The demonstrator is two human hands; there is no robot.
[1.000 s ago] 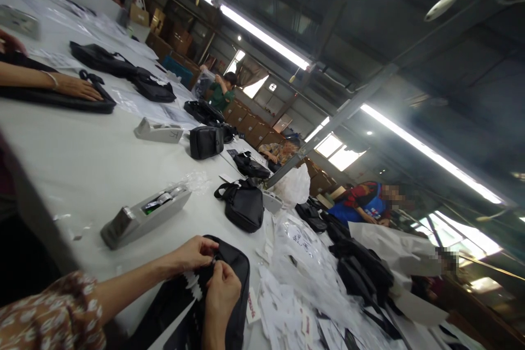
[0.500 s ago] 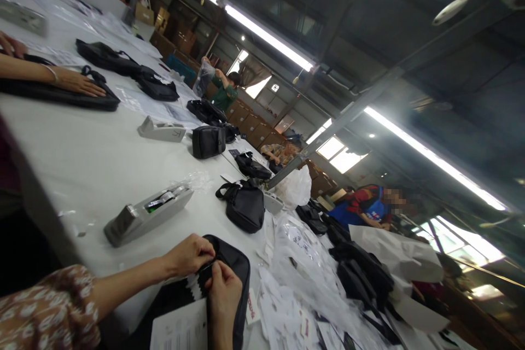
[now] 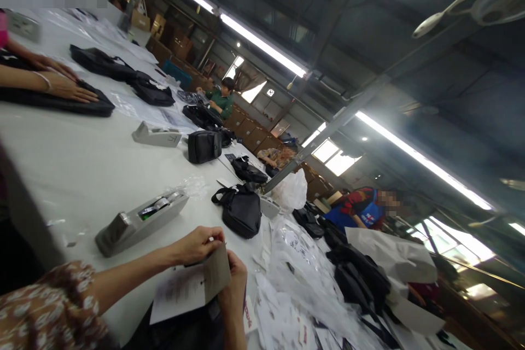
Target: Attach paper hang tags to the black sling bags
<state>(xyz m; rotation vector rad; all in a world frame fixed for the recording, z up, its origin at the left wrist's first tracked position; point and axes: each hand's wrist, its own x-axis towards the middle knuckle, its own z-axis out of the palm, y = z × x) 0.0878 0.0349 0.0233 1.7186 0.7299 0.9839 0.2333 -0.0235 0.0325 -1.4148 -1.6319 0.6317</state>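
My left hand (image 3: 199, 245) is closed at the top edge of an opened card tag, with its fingers pinched together. Facing it, my right hand (image 3: 235, 279) has its fingers curled behind the tag's raised grey-brown flap. The tag's white printed part (image 3: 176, 296) lies over a black bag (image 3: 184, 331) at the bottom of the view. What exactly each set of fingertips pinches is too small to tell. A grey tape dispenser (image 3: 141, 219) stands left of my hands, and a small black bag (image 3: 241, 210) lies beyond them.
White tags and papers (image 3: 279, 306) and clear plastic bags (image 3: 297, 251) cover the right side. More black bags (image 3: 361, 279) lie there. Another person's hands (image 3: 65, 85) press on a black bag at the left. A second dispenser (image 3: 158, 135) and a metal post (image 3: 283, 175) stand farther back.
My hands have risen slightly from the black bag, and the tag now stands partly unfolded between them. At the left, the other person's second hand has come forward onto the bag.
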